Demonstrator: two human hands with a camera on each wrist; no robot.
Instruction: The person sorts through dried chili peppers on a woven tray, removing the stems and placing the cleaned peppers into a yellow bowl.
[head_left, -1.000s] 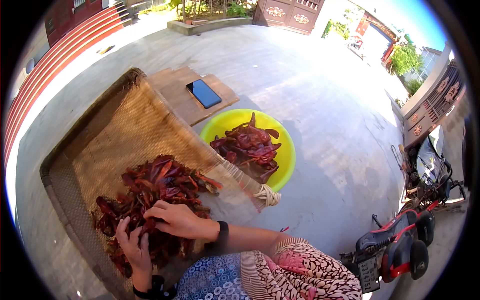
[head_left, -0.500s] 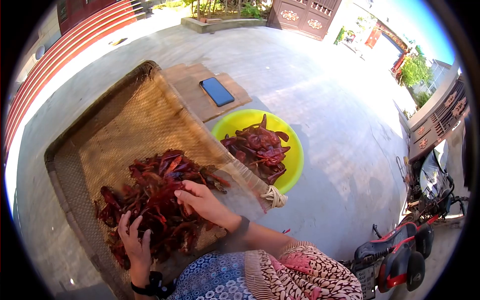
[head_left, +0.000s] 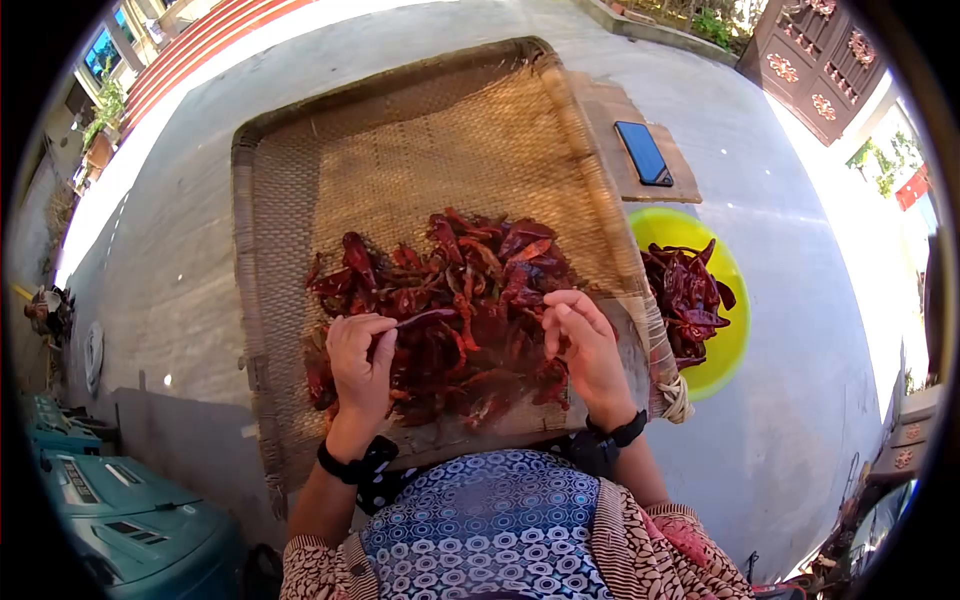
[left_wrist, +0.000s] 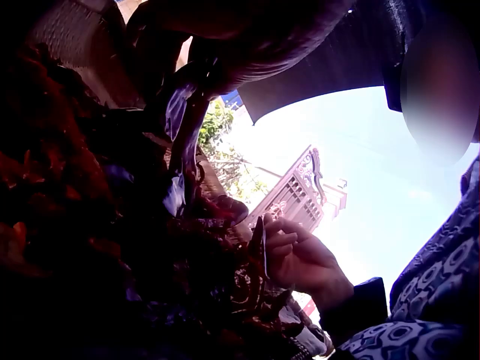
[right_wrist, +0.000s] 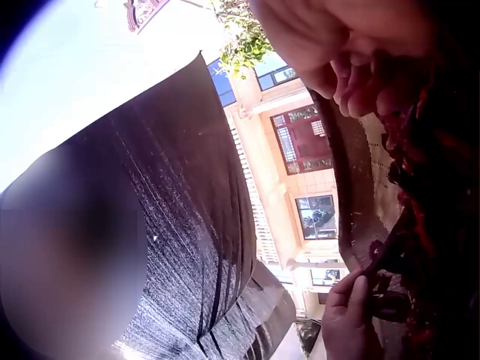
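Note:
A pile of dried red chili peppers (head_left: 480, 365) lies in the near half of a woven basket tray (head_left: 420, 160). Over the pile's left side, my left hand (head_left: 360, 368) pinches one long dark chili pepper (head_left: 428, 318) between thumb and fingers, its other end pointing right. That pinch also shows at the bottom of the right wrist view. On the right of the pile is my right hand (head_left: 590, 355), its fingers loosely bent close over the chilies, with nothing plainly visible between them. In the right wrist view its fingertips (right_wrist: 360, 94) overlap the dark pile.
Right of the tray stands a yellow-green basin (head_left: 738, 345) with more red chilies (head_left: 690, 300). Behind it a phone (head_left: 643, 153) lies on a flat brown board (head_left: 605, 110). A teal vehicle (head_left: 130, 520) fills the lower left. Red steps (head_left: 215, 45) rise at the far left.
The head view has swung left, so the tray now sits nearer the middle. My left hand has come up with a chili in its pinch; the right hand has moved apart from it.

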